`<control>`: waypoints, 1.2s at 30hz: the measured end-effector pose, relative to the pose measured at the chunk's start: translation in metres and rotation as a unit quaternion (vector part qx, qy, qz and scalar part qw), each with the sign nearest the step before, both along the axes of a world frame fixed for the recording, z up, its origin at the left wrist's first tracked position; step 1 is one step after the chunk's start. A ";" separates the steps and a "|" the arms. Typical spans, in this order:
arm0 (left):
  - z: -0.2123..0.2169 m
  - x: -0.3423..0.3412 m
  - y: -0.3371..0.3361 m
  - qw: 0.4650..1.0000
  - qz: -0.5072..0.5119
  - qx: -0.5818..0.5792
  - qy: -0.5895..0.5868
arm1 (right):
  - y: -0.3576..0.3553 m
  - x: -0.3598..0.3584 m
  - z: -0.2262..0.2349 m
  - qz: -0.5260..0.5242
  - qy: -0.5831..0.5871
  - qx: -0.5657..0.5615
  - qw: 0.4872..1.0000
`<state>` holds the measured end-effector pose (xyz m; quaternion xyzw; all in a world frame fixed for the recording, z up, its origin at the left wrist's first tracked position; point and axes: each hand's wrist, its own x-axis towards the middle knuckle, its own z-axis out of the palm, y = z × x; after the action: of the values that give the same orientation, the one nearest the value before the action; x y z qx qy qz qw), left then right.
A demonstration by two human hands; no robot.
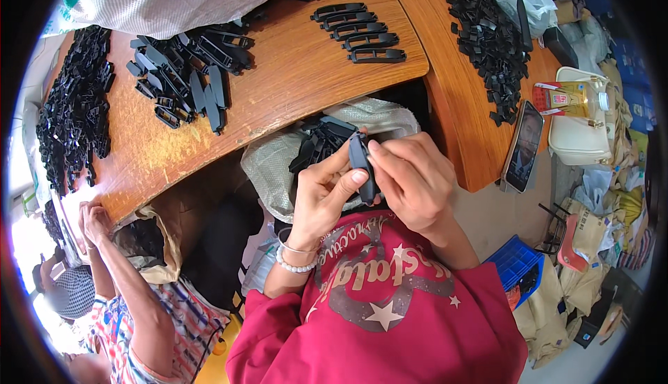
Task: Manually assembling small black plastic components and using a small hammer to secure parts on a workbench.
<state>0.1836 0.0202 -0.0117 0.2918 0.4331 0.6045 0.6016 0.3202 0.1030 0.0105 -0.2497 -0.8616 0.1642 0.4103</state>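
A long, narrow black plastic part (pixel 360 162) is held upright in front of my chest, above an open sack. My left hand (pixel 325 192) is closed around its left side, with the thumb across its face. Pinched fingers of my right hand (pixel 417 182) press on its right edge near the upper end. Whether a smaller piece sits in that pinch is hidden. Below, more black plastic parts (pixel 321 140) lie in the white woven sack (pixel 268 168). On the table beyond, several black frames (pixel 376 55) are lined up in a slanting row.
The wooden table (pixel 278 71) carries loose black part piles (pixel 191 71), small pieces at left (pixel 73 105) and right (pixel 487 57). A phone (pixel 523 146) leans by the right table edge, near a bottle (pixel 574 98) and white bag (pixel 584 137). A co-worker's hand (pixel 94 222) rests at the left edge.
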 end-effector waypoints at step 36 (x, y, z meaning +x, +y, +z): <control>-0.004 -0.093 0.031 0.697 0.314 -0.028 0.645 | 0.066 -0.001 -0.030 -0.089 -0.143 0.004 0.986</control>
<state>0.0905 0.0510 -0.0157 0.4403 0.7978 0.4098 -0.0416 0.3193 0.1691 -0.0197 -0.3446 -0.8863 0.0865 0.2971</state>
